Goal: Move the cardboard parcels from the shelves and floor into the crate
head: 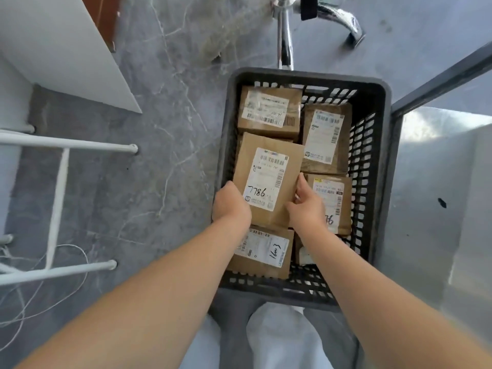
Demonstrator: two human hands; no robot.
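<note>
Gripping the parcel point(266, 179) between left hand point(231, 203) and right hand point(306, 205), we point its long axis along the crate point(306, 76).

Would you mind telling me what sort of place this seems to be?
Probably a parcel pickup or sorting room: a crate of labelled parcels with handwritten codes, white shelving beside it, and a grey tiled floor.

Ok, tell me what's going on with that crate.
A person holds the parcel marked 7786 inside the dark crate, left hand gripping its left edge and right hand its right. It sits above other parcels already lying in the crate.
</note>
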